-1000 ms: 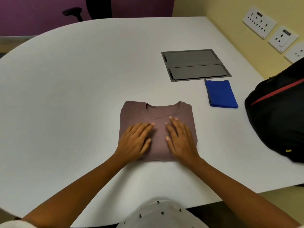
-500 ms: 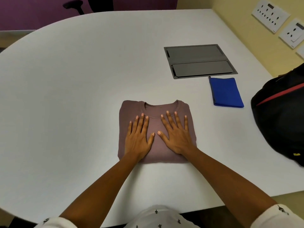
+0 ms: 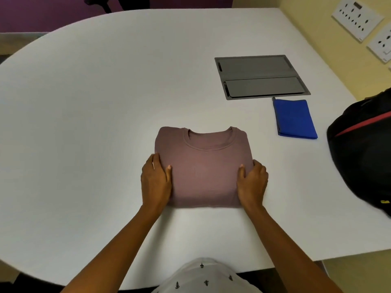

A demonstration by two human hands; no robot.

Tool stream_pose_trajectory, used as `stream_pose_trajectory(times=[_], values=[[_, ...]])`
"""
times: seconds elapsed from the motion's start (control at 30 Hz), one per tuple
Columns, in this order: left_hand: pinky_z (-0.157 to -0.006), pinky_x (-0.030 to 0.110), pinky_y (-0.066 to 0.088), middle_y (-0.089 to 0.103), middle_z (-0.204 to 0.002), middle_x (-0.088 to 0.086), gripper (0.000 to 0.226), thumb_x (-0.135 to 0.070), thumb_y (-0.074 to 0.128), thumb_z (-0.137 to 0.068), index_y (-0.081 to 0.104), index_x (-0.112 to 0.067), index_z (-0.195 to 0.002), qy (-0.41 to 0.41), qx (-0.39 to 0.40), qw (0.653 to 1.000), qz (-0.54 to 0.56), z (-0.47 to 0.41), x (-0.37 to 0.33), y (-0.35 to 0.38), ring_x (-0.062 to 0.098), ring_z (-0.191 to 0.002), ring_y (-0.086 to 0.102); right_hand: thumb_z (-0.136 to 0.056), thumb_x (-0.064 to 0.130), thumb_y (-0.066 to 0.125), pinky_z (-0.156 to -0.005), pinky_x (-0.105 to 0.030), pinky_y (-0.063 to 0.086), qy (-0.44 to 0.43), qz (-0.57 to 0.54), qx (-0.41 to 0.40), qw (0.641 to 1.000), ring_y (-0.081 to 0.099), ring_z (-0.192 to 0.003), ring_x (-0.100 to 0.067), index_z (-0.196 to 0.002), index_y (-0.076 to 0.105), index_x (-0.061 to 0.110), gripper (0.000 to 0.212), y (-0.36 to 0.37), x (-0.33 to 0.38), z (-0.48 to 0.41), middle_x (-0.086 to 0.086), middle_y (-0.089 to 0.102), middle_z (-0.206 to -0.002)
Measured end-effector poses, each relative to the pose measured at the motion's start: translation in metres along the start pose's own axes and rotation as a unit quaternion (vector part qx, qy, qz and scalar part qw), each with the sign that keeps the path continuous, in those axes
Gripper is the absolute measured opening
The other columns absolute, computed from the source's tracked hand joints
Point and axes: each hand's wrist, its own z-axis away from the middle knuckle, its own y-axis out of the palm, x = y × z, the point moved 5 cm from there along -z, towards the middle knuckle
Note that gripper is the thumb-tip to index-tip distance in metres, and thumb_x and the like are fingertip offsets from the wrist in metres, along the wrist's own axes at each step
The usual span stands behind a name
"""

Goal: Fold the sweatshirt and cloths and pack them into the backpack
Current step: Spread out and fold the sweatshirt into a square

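Two hands: both have shifted from lying flat on top of the sweatshirt (image 3: 203, 168) to gripping its side edges.
Left hand (image 3: 156, 182): clasps the left edge, thumb on top, fingers curled around the side.
Right hand (image 3: 252, 183): clasps the right edge likewise, thumb on the fabric.
Sweatshirt: mauve, folded into a neat rectangle, round collar at the end away from the wrists, lying flat between the hands on the white table (image 3: 95, 123).
Blue cloth (image 3: 295, 119): folded, beyond and to the right of the right hand, well apart from it.
Backpack (image 3: 364, 157): black with a red stripe, far right of the right hand, at the table edge.
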Motion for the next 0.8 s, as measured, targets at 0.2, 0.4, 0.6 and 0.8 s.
stream_pose_trajectory(times=[0.2, 0.4, 0.6, 0.8], values=[[-0.097, 0.040, 0.042, 0.056, -0.129, 0.017, 0.049, -0.028, 0.052, -0.098, 0.042, -0.006, -0.140, -0.036, 0.002, 0.998, 0.045, -0.010, 0.005, -0.008, 0.034, -0.116, 0.054, -0.096, 0.014, 0.056, -0.096, -0.036, 0.045, -0.042, -0.053, -0.019, 0.998, 0.056, -0.115, -0.032, -0.132, 0.052, -0.001, 0.039, -0.010, 0.014, -0.008, -0.018, 0.057, -0.127], [-0.071, 0.007, 0.039, 0.063, -0.106, -0.001, 0.042, -0.024, 0.072, -0.085, 0.059, -0.009, -0.122, -0.099, -0.034, 0.981, 0.163, -0.019, 0.015, -0.014, 0.013, -0.087, 0.056, -0.096, 0.010, 0.056, -0.084, -0.025, 0.045, -0.172, -0.054, -0.030, 0.983, 0.061, -0.103, -0.026, -0.125, 0.055, 0.000, 0.031, -0.012, 0.024, -0.010, -0.015, 0.061, -0.120], [-0.078, 0.022, 0.041, 0.057, -0.103, -0.003, 0.037, -0.023, 0.070, -0.087, 0.054, -0.008, -0.117, -0.098, -0.042, 0.977, 0.185, -0.017, 0.018, 0.000, 0.020, -0.093, 0.058, -0.095, 0.008, 0.057, -0.073, -0.037, 0.047, -0.024, 0.078, 0.001, 0.997, 0.061, -0.096, -0.034, -0.126, 0.047, 0.005, 0.032, 0.004, 0.021, -0.024, -0.016, 0.053, -0.120], [-0.083, 0.027, 0.042, 0.051, -0.110, -0.005, 0.045, -0.027, 0.058, -0.094, 0.042, -0.013, -0.134, -0.062, -0.050, 0.986, 0.148, -0.022, 0.003, -0.005, 0.014, -0.092, 0.053, -0.076, -0.003, 0.070, -0.091, -0.044, 0.045, -0.144, 0.154, -0.053, 0.976, 0.052, -0.110, -0.038, -0.130, 0.050, -0.001, 0.057, 0.012, 0.061, -0.023, -0.023, 0.052, -0.128]])
